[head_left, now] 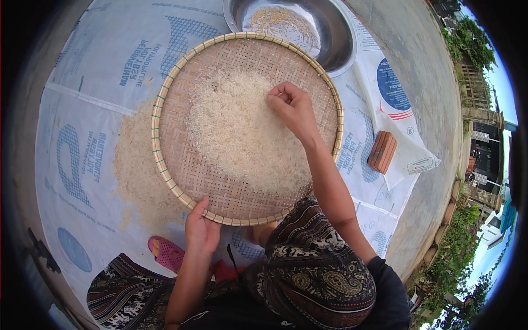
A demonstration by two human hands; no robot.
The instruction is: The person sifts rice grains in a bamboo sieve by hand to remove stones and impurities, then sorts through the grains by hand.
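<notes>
A round woven bamboo winnowing tray (170,104) with a green-bound rim sits in front of me, close to my lap. Pale grains of rice (236,126) are spread over its middle and lower right. My left hand (202,228) grips the near-left rim, thumb over the top edge. Above the right part of the rice, my right hand (292,107) has its fingertips pinched together. Whatever may be between those fingertips is too small to make out.
Beyond the tray stands a metal basin (341,41) with yellowish grains (280,25) inside. Husks (140,170) lie scattered on the printed plastic sheet (82,126) at left. A brick (382,152) rests on the sheeting at right. A pink sandal (166,254) is near my left forearm.
</notes>
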